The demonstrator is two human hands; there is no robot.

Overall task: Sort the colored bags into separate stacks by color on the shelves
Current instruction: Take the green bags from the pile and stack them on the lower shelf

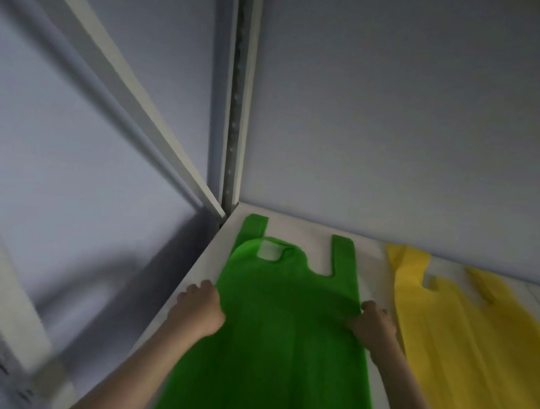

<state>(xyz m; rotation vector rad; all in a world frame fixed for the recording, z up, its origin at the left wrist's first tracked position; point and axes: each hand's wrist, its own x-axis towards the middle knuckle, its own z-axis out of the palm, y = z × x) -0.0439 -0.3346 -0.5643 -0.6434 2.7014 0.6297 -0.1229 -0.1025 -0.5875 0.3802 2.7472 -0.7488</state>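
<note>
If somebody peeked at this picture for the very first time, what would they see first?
Probably the bright green bag, lying flat in the middle of the white shelf with its handles pointing toward the back wall. The left hand and the right hand each grip one side edge of it. Next they would notice the yellow bag lying just to the right on the same shelf.

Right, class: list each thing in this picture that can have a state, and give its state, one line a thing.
Green bag: flat on the shelf, handles toward the wall, both side edges gripped.
Yellow bag: flat beside the green one, apart from it, untouched.
Left hand: fingers curled on the green bag's left edge.
Right hand: fingers curled on its right edge.
Shelf: holds both bags.
</note>
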